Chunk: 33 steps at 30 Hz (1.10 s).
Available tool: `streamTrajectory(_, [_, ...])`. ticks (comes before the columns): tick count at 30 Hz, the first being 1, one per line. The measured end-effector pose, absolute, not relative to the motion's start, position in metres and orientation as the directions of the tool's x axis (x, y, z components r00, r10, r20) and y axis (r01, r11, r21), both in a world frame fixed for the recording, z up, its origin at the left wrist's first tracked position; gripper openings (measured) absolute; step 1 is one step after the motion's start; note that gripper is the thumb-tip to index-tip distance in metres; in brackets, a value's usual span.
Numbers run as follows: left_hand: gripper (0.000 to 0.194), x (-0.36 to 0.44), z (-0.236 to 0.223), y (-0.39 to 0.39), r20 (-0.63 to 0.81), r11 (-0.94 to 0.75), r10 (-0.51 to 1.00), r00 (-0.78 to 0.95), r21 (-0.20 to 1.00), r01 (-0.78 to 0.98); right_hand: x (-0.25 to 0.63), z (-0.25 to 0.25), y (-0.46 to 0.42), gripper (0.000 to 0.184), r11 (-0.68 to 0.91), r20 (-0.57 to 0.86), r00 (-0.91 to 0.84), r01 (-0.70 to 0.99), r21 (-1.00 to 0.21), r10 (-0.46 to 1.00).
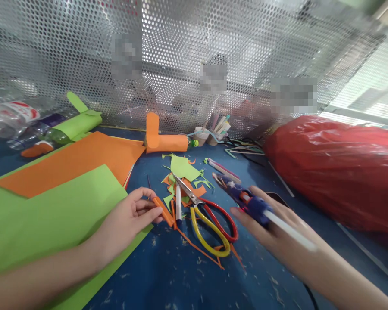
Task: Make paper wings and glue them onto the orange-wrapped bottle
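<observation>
Between the thumb and fingers of my left hand (139, 213) is a small folded strip of orange paper (163, 212). My right hand (271, 228) is closed around a dark blue hot glue gun (245, 197), whose nozzle points up and to the left; a white glue stick (291, 230) sticks out of its back. Scissors (198, 202) with one red and one yellow handle lie on the table between my hands. Next to them are a white pen (179, 202) with a dark end and green and orange paper scraps (185, 168).
Large green (74, 215) and orange paper sheets (80, 157) cover the left side. An orange paper-wrapped bottle (168, 143), a green paper-wrapped bottle (79, 125) and cups of pens (213, 135) stand or lie along the perforated metal panel (181, 56). A red plastic bag (339, 168) bulges at right.
</observation>
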<state>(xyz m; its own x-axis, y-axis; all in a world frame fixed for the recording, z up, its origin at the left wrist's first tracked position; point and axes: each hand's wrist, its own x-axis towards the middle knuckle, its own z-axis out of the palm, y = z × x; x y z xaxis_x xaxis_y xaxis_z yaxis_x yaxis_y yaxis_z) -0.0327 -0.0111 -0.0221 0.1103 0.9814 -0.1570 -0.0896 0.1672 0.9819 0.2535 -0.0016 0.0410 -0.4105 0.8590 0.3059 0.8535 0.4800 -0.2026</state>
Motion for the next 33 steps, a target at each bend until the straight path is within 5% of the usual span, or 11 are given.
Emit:
streamTrajectory(7, [0.021, -0.034, -0.026, -0.011, -0.141, 0.152, 0.984, 0.107, 0.983, -0.101, 0.262, 0.018, 0.035, 0.022, 0.428, 0.120, -0.426, 0.904, 0.011, 0.897])
streamTrajectory(16, [0.019, -0.032, -0.019, -0.014, -0.155, 0.169, 0.978, 0.140, 0.981, -0.096, 0.274, 0.025, 0.037, 0.033, 0.474, -0.134, -0.494, 0.866, -0.159, 0.859])
streamTrajectory(18, [0.018, -0.032, -0.017, -0.016, -0.142, 0.155, 0.979, 0.144, 0.984, -0.084, 0.271, 0.032, 0.032, 0.038, 0.465, -0.050, -0.482, 0.864, -0.191, 0.875])
streamTrajectory(22, [0.018, -0.028, -0.015, -0.023, -0.121, 0.138, 0.980, 0.158, 0.985, -0.102, 0.238, 0.041, 0.007, 0.017, 0.460, 0.258, -0.391, 0.825, -0.328, 0.884])
streamTrajectory(27, [0.020, -0.020, -0.013, -0.036, -0.117, 0.160, 0.963, 0.241, 0.973, -0.166, 0.196, 0.035, -0.028, 0.025, 0.554, 0.253, -0.514, 0.601, -0.577, 0.820])
streamTrajectory(33, [0.021, -0.015, -0.013, -0.045, -0.140, 0.197, 0.951, 0.275, 0.961, -0.194, 0.190, 0.021, -0.037, 0.030, 0.531, 0.245, -0.514, 0.535, -0.658, 0.822])
